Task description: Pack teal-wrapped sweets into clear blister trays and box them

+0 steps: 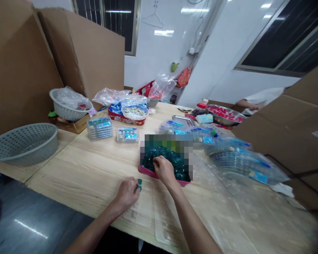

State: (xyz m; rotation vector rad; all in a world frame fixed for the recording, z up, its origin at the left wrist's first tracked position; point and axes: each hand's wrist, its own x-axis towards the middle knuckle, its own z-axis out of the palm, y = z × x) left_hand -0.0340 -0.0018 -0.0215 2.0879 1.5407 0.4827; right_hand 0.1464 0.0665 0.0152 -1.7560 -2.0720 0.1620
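Forearms (96, 224) foremost; green pieces (139, 181) jutting from left fingers (134, 183).

Glossy white walls (217, 74), bright strips of light (164, 33) mirrored in them. Dark barred window (118, 23) behind tall cardboard (98, 60), left side; second dark window (275, 40), metal-framed, upper right. Wire hanger (153, 24) and small white box (192, 51) on wall between. Pale wood-grain table (95, 158) across middle. Shiny grey floor (50, 215), lower left, carrying light streak (30, 228).

A workshop, by its worktable (106, 155), cardboard cartons (99, 56), stacked clear packs (100, 129) and tub (148, 171) of green pieces (178, 162).
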